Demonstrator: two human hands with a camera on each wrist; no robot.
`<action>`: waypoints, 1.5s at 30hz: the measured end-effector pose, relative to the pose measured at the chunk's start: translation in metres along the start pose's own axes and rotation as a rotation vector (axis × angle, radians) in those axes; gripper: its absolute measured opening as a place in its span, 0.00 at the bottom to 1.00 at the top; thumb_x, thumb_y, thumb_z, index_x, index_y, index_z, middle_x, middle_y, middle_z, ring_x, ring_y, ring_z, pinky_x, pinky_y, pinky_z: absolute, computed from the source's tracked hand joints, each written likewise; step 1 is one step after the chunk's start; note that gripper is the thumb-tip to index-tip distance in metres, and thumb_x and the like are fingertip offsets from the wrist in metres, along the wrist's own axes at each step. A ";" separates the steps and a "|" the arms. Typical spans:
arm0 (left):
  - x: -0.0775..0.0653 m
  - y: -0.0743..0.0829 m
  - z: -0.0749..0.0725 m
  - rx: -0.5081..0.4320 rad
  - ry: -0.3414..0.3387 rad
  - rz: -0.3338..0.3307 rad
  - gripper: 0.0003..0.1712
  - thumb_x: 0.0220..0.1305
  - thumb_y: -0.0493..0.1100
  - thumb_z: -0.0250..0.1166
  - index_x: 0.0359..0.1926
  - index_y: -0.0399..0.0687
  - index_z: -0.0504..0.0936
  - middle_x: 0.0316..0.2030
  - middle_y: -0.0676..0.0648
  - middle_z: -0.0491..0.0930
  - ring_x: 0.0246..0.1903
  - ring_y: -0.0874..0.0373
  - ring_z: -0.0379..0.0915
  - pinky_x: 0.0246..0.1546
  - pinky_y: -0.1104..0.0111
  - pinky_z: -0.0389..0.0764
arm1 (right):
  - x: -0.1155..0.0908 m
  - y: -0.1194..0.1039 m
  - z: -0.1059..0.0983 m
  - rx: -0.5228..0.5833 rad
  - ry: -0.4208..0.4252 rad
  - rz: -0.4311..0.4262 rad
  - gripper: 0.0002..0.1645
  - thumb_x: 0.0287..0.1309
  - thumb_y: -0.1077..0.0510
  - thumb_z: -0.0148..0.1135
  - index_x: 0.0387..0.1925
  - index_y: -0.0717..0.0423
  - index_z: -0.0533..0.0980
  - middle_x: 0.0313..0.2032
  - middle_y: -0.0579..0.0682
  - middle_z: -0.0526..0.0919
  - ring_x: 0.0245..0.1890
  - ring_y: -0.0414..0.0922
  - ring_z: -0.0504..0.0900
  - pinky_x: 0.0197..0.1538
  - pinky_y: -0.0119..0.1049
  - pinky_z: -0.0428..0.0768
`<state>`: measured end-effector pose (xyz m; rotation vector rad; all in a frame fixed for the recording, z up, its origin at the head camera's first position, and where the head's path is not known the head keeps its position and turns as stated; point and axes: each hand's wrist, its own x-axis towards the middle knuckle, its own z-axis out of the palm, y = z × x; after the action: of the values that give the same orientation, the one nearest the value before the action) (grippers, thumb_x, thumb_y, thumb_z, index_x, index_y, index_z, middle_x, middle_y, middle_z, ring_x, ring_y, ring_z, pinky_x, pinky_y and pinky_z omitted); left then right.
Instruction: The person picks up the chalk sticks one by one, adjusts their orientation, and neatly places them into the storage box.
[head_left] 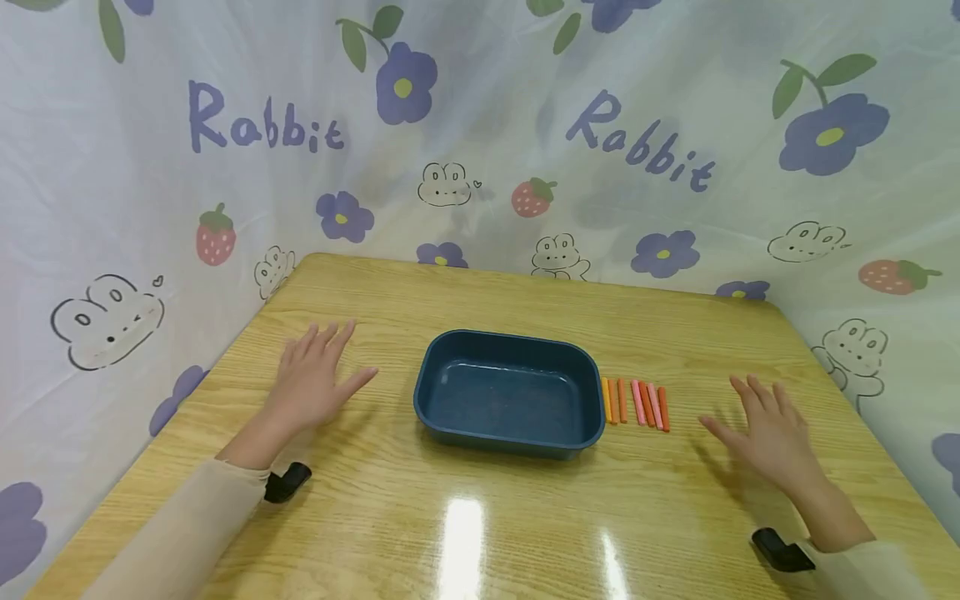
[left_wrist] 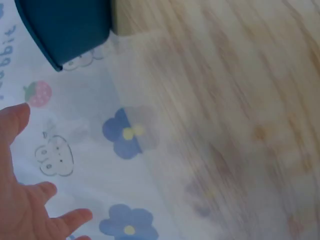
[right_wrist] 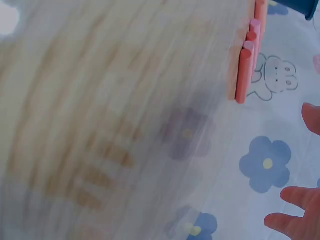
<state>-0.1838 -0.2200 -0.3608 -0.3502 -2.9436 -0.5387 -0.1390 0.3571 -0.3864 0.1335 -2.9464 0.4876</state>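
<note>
A dark blue rectangular basin (head_left: 510, 442) with rounded corners stands mid-table, its inside bare. Just right of it lies a row of short crayon-like sticks (head_left: 647, 405) in yellow, orange, pink and red; the left wrist view does not include them. My left hand (head_left: 309, 379) hovers over the table left of the basin, fingers spread, holding nothing. To the right of the sticks, my right hand (head_left: 772, 437) is held above the wood with spread fingers and nothing in it. In the right wrist view the sticks (right_wrist: 245, 70) lie beyond the fingertips.
The glossy wooden table (head_left: 360, 533) reflects bright light near its front. A white curtain (head_left: 480, 125) printed with rabbits, flowers and strawberries closes off the back and both sides. Black straps with small devices (head_left: 288, 482) sit at both wrists.
</note>
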 end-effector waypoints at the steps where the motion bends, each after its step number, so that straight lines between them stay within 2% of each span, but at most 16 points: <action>1: 0.001 0.001 0.000 -0.021 0.006 0.005 0.48 0.63 0.67 0.50 0.72 0.42 0.47 0.67 0.30 0.49 0.67 0.34 0.32 0.62 0.39 0.31 | 0.001 -0.001 0.000 0.021 -0.001 -0.002 0.50 0.60 0.38 0.55 0.68 0.67 0.50 0.65 0.74 0.48 0.65 0.72 0.34 0.51 0.77 0.44; 7: 0.006 0.003 0.002 -0.182 0.007 -0.021 0.53 0.59 0.66 0.58 0.73 0.45 0.44 0.68 0.31 0.48 0.66 0.32 0.35 0.59 0.35 0.43 | 0.004 -0.002 0.001 0.164 -0.012 -0.023 0.48 0.62 0.44 0.56 0.67 0.74 0.48 0.63 0.78 0.48 0.63 0.75 0.39 0.56 0.74 0.42; 12: 0.010 0.007 0.004 -0.299 -0.003 -0.047 0.58 0.54 0.66 0.62 0.73 0.46 0.41 0.68 0.32 0.47 0.65 0.32 0.39 0.57 0.35 0.51 | 0.006 -0.004 0.003 0.224 -0.013 -0.017 0.48 0.63 0.46 0.56 0.66 0.76 0.48 0.63 0.79 0.49 0.61 0.75 0.45 0.54 0.73 0.49; 20: 0.013 0.014 0.009 -0.450 -0.032 -0.056 0.59 0.52 0.62 0.67 0.74 0.51 0.41 0.69 0.35 0.48 0.65 0.35 0.44 0.58 0.38 0.54 | 0.011 -0.007 0.007 0.307 -0.045 0.030 0.47 0.64 0.46 0.55 0.66 0.77 0.47 0.62 0.79 0.50 0.60 0.75 0.49 0.54 0.71 0.54; 27: 0.016 0.021 0.016 -0.565 -0.048 -0.011 0.55 0.54 0.54 0.69 0.73 0.47 0.46 0.67 0.34 0.51 0.64 0.37 0.49 0.61 0.45 0.57 | 0.015 -0.011 0.009 0.409 -0.098 0.103 0.49 0.64 0.43 0.52 0.67 0.74 0.44 0.64 0.78 0.45 0.62 0.74 0.46 0.56 0.70 0.54; 34: 0.024 0.026 0.025 -0.656 -0.110 -0.024 0.52 0.52 0.52 0.71 0.72 0.50 0.51 0.68 0.37 0.52 0.64 0.37 0.50 0.59 0.48 0.63 | 0.018 -0.014 0.013 0.517 -0.141 0.152 0.49 0.65 0.42 0.51 0.69 0.72 0.42 0.66 0.75 0.43 0.64 0.72 0.43 0.57 0.68 0.56; 39: 0.026 0.030 0.030 -0.726 -0.173 -0.065 0.51 0.51 0.54 0.71 0.71 0.51 0.54 0.69 0.41 0.53 0.64 0.38 0.53 0.54 0.48 0.70 | 0.020 -0.016 0.015 0.580 -0.157 0.204 0.50 0.65 0.41 0.50 0.69 0.70 0.41 0.66 0.74 0.44 0.64 0.70 0.45 0.57 0.68 0.57; 45: 0.029 0.034 0.035 -0.796 -0.232 -0.098 0.51 0.51 0.52 0.71 0.71 0.51 0.54 0.68 0.41 0.55 0.63 0.42 0.56 0.52 0.51 0.72 | 0.023 -0.021 0.014 0.713 -0.173 0.245 0.50 0.66 0.40 0.48 0.69 0.70 0.40 0.67 0.71 0.45 0.64 0.68 0.50 0.60 0.63 0.57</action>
<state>-0.2067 -0.1705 -0.3773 -0.3517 -2.8140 -1.7855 -0.1617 0.3314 -0.3896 -0.1164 -2.8036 1.6118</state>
